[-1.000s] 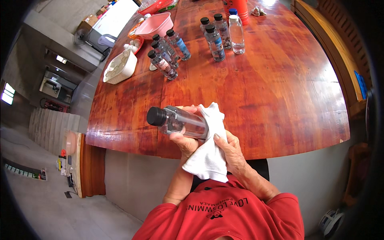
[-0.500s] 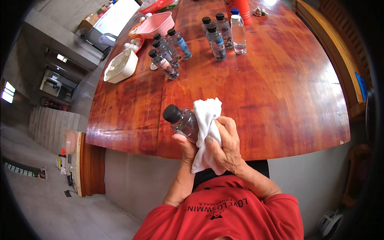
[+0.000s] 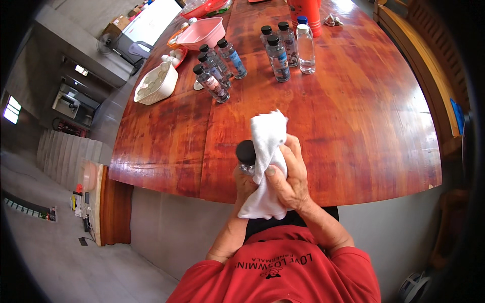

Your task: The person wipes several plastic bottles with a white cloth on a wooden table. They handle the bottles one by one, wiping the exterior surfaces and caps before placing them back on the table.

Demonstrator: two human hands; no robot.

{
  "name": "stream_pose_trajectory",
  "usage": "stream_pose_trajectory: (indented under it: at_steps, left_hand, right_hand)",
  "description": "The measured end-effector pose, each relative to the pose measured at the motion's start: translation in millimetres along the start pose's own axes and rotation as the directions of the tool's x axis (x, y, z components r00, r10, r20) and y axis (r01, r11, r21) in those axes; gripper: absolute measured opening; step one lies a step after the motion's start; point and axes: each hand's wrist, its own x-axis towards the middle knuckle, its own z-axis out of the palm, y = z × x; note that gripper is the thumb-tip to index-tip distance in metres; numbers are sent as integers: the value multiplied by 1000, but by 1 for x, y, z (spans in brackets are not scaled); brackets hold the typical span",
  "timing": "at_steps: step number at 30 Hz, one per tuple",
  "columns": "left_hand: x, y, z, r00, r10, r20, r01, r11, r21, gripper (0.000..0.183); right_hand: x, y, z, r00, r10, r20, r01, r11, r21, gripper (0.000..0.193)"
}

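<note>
A clear bottle with a black cap (image 3: 246, 152) is gripped in my left hand (image 3: 244, 184), over the near edge of the wooden table. Only its cap and neck show; the cloth and my fingers cover the rest. My right hand (image 3: 294, 177) clasps a white cloth (image 3: 269, 136) and presses it against the bottle's right side, thumb toward me. The cloth stands up above the hand and hangs down below it.
Black-capped bottles stand in two groups on the table (image 3: 323, 136): one left of centre (image 3: 212, 85), one farther right (image 3: 279, 60) beside a white-capped clear bottle (image 3: 306, 50). At the far left are a white basket (image 3: 164, 90), a pink basin (image 3: 202, 33) and a red bucket (image 3: 312, 17) farther right.
The bottle has turned more upright and shifted right, its cap now closer to the cloth. The cloth has risen slightly and covers more of the bottle. Both hands still hold their things.
</note>
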Motion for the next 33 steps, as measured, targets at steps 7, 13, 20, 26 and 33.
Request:
stream_pose_trajectory:
  at_steps: [7,13,20,26,33]
  left_hand:
    - [8,-16,7,996,83,21,-83,996,-7,54]
    - [24,-64,-18,980,194,51,-194,981,-2,70]
    - [22,-54,-1,877,439,194,-478,840,259,76]
    - [18,-48,2,825,495,274,-556,617,557,70]
    - [15,-44,2,862,371,345,-501,725,472,55]
  right_hand:
    - [18,4,-10,951,304,61,-308,903,298,32]
    - [-3,13,-3,938,334,-96,-248,837,488,29]
    - [-7,21,-20,828,561,-4,-340,507,792,44]
    - [-1,9,-32,940,332,-80,-245,819,519,55]
    - [35,-2,-37,962,-83,259,179,911,-371,36]
